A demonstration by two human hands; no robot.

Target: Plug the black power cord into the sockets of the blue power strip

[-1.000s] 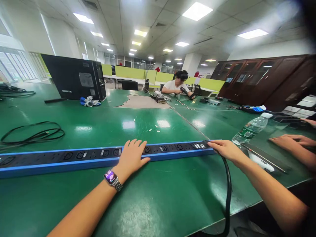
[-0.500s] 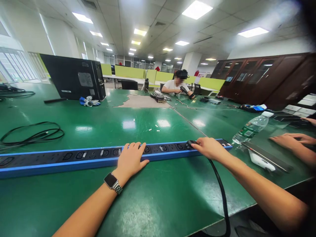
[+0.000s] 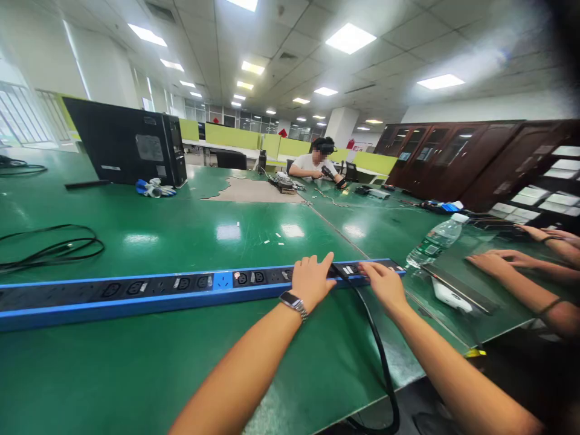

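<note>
A long blue-edged black power strip [image 3: 149, 300] with rows of sockets lies across the green table. My left hand [image 3: 312, 281] grips across it right of the middle, its thumb and forefinger spread around a black plug [image 3: 339, 270]. The plug sits at the strip's sockets, partly hidden by that hand. From it a thick black cable [image 3: 379, 344] bends down over the table's near edge. Close to the strip's right end, the fingers of my right hand [image 3: 384, 285] are closed on the strip, beside white-marked parts on its top.
Right of the strip are a water bottle [image 3: 437, 240] and a white device [image 3: 453, 296] under a dark flat object. Another person's hands [image 3: 498, 266] rest nearby. A computer case [image 3: 127, 145], gloves [image 3: 154, 188] and a coiled cable [image 3: 54, 248] lie left. Across the table sits a person [image 3: 317, 160].
My right hand has let go of the plug and moved right along the strip. My left hand has slid right to the plug, uncovering a blue socket. The view has shifted slightly.
</note>
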